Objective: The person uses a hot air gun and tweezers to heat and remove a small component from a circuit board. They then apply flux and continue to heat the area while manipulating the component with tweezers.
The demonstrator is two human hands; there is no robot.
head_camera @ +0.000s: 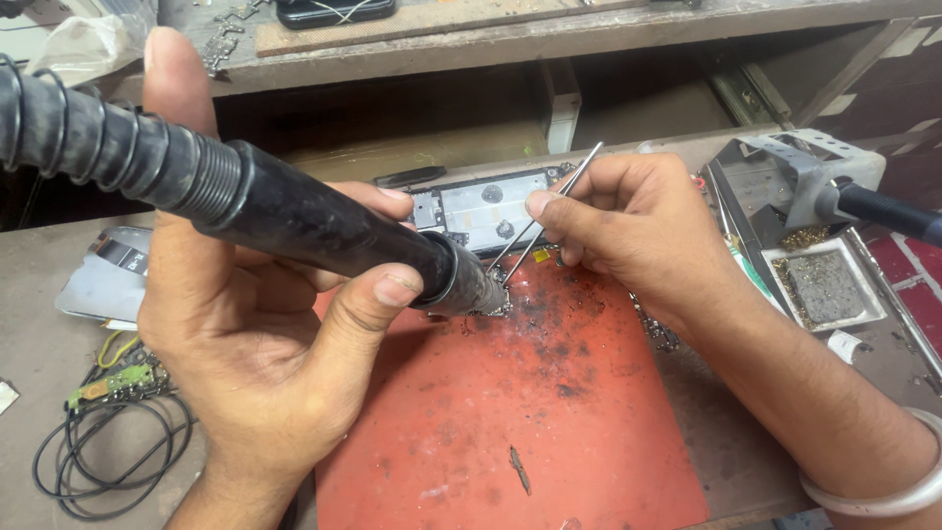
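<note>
— What has the left hand [260, 344] got?

— It is wrapped around a thick black hot-air handpiece [294, 221], thumb pressed on the near side, fingers curled behind. The ribbed hose end runs off to the upper left, and the nozzle points down to the right, its tip just over the lower edge of an opened phone [481, 211].

— And the right hand [628, 231]?

— Pinching a pair of thin metal tweezers [543, 218] between thumb and forefinger, the other fingers folded in. The tweezer tips meet the board right beside the nozzle; the back end sticks up towards the top edge of the phone.

— Where does the phone lie?

— Flat, at the far edge of a red mat [510, 412] on the counter [39, 324], its silvery shields facing up. The mat is scorched and speckled dark just below the work spot.

— What surrounds them?

— To the left, a flat silvery panel [103, 275], a small green circuit board [113, 383] and a loop of black cable [108, 451]. To the right, a grey iron stand [795, 182] with a black handle resting in it, and in front of it a tray with a grey cleaning sponge [826, 287]. A white bangle [888, 496] sits on the right wrist.
</note>
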